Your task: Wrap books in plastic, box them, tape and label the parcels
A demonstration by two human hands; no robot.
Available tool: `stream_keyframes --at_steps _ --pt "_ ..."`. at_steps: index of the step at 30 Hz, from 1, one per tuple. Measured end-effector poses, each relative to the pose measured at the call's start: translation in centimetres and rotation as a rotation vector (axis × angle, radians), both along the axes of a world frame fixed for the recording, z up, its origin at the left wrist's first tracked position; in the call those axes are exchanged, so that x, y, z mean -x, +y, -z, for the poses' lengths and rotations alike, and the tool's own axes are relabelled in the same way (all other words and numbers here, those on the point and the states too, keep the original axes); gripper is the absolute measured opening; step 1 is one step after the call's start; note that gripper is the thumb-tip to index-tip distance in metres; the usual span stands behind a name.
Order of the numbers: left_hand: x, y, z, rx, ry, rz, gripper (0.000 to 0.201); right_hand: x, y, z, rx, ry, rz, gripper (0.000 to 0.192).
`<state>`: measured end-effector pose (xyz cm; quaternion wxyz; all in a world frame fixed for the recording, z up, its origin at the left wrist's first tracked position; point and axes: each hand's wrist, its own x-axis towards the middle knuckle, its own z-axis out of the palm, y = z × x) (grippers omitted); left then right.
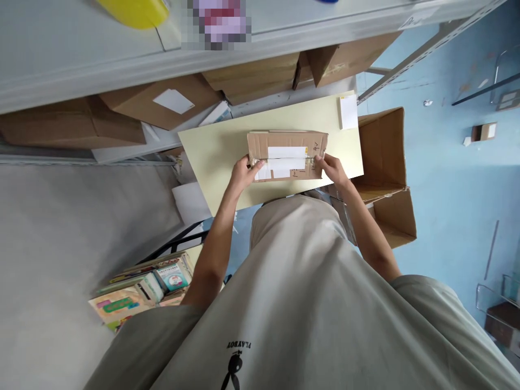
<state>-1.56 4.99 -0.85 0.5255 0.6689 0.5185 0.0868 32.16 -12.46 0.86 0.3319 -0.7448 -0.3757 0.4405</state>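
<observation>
A small flat cardboard box point(286, 142) with white labels lies on a pale yellow table top point(215, 157). My left hand point(242, 173) presses on the box's left end, thumb on top. My right hand point(332, 168) holds the right end, fingers curled over the edge. Both hands grip the box from the near side. A strip of clear tape seems to run across the box between my hands.
A white slip point(348, 112) lies at the table's far right corner. An open cardboard carton point(385, 168) stands to the right. Several brown boxes point(162, 103) sit on a grey shelf behind. Colourful books point(142, 290) lie at lower left. The floor is blue.
</observation>
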Motion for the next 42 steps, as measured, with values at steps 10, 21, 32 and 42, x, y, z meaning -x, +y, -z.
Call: stream_keyframes --at_steps 10,21,32,42 --pt "-5.1 -5.4 2.6 -0.083 0.109 -0.098 0.036 -3.8 -3.3 3.5 -0.010 -0.199 0.137 0.047" --pt "-7.7 -9.8 4.4 0.016 0.238 -0.307 0.040 -12.1 -1.8 5.0 0.202 -0.396 -0.542 0.068" --pt "-10.8 -11.9 -2.2 -0.288 0.332 -0.743 0.048 -27.1 17.7 13.1 0.092 -0.553 -0.610 0.090" --pt "-20.0 -13.5 -5.6 -0.298 0.220 -0.615 0.042 -27.4 19.8 13.1 0.053 -0.566 -0.742 0.078"
